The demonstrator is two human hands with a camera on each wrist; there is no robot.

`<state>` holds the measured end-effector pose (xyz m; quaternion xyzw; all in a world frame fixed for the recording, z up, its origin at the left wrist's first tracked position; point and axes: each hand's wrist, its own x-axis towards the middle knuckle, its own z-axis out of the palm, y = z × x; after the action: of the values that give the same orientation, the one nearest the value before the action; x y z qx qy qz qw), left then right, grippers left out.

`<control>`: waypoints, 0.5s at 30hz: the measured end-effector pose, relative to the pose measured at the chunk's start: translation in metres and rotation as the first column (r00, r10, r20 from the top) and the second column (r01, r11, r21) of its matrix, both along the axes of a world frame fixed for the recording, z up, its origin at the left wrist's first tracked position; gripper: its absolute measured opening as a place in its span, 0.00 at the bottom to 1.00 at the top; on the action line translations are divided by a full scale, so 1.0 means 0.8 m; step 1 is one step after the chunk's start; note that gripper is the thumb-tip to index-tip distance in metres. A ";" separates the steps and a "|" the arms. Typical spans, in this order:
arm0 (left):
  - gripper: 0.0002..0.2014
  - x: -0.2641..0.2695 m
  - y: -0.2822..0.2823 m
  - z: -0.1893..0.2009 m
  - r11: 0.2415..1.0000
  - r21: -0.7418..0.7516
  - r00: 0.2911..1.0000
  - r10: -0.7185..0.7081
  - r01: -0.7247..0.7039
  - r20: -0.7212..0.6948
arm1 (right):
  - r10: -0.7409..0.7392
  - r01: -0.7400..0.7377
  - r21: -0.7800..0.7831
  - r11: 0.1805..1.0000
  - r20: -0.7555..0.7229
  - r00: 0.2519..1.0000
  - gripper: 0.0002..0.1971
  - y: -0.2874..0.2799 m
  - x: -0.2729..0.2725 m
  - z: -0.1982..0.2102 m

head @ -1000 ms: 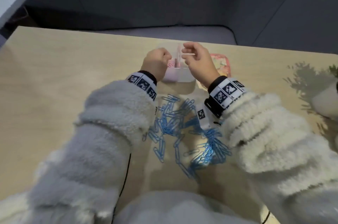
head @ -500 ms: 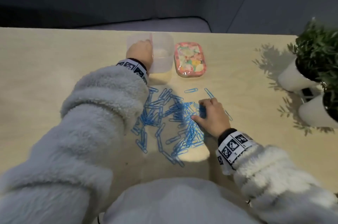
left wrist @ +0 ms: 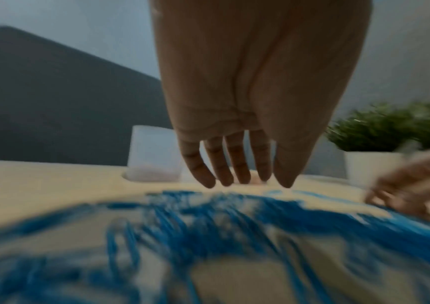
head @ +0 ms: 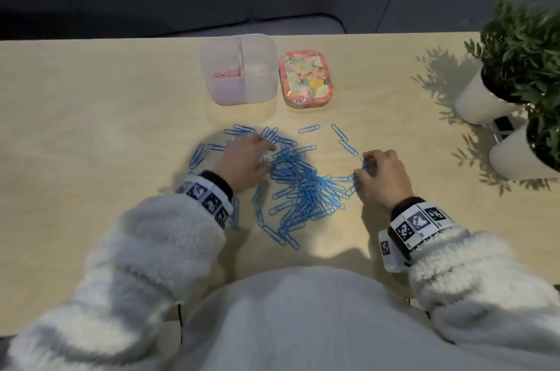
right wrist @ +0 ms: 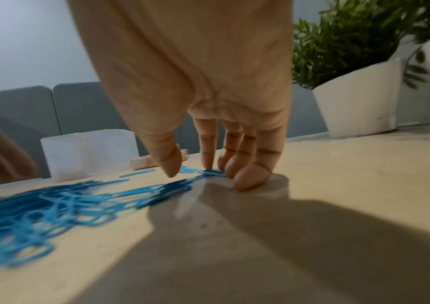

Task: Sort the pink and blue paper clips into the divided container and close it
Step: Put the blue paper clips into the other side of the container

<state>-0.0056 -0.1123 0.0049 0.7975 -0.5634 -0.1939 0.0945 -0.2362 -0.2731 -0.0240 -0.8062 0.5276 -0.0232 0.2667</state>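
A clear divided container [head: 261,46] stands open at the table's far side. Pink paper clips [head: 225,74] fill the bottom of its left compartment, and the right compartment looks empty. Its floral lid [head: 306,78] lies just right of it. Blue paper clips [head: 297,180] lie spread in a loose pile in front of me. My left hand [head: 257,149] is over the pile's left part with fingers [left wrist: 242,164] straight, tips at the clips. My right hand [head: 365,164] is at the pile's right edge, where its fingertips [right wrist: 210,162] press down on a few blue clips and the thumb stands apart.
Two white pots with green plants [head: 481,98] stand at the right of the wooden table [head: 91,128]. A grey sofa is behind the table's far edge. Stray blue clips [head: 309,128] lie between the pile and the lid.
My left hand has left the container and come down onto the left of the blue pile. My right hand has slid to the pile's right edge, and the clips have bunched toward the middle.
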 end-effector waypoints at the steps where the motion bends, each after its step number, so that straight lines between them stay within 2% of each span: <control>1: 0.21 -0.016 0.006 -0.009 0.996 0.050 0.997 -0.079 0.078 0.022 | 0.025 -0.026 0.025 0.999 0.043 0.999 0.19 0.005 0.004 -0.003; 4: 0.27 -0.047 0.024 -0.024 0.970 0.155 0.973 -0.205 0.188 0.103 | 0.142 -0.145 0.028 0.989 0.067 0.988 0.22 0.026 0.019 -0.006; 7: 0.22 -0.050 0.044 -0.023 0.972 0.142 0.973 -0.205 0.190 0.105 | 0.309 -0.312 0.019 0.950 0.098 0.946 0.16 0.042 0.032 -0.005; 9: 0.18 -0.039 0.055 -0.017 0.980 0.108 0.984 -0.171 0.166 0.043 | 0.290 -0.293 0.003 0.956 0.127 0.949 0.11 0.034 0.040 -0.001; 11: 0.14 -0.019 0.061 -0.012 0.997 -0.041 0.997 -0.062 0.060 -0.049 | 0.128 -0.118 -0.080 0.990 0.133 0.983 0.11 0.011 0.048 0.005; 13: 0.12 0.010 0.059 -0.011 0.978 -0.154 0.987 0.125 -0.139 -0.098 | 0.005 0.008 -0.133 0.991 0.096 0.995 0.13 -0.016 0.058 0.009; 15: 0.14 0.038 0.050 -0.013 0.934 -0.087 0.938 0.341 -0.345 -0.066 | -0.014 0.015 -0.121 0.993 0.012 1.000 0.14 -0.033 0.072 0.011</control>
<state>0.0247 -0.0725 -0.0056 0.8729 -0.4219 -0.1665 0.1797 -0.1789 -0.2994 -0.0154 -0.8169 0.5295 -0.0616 0.2201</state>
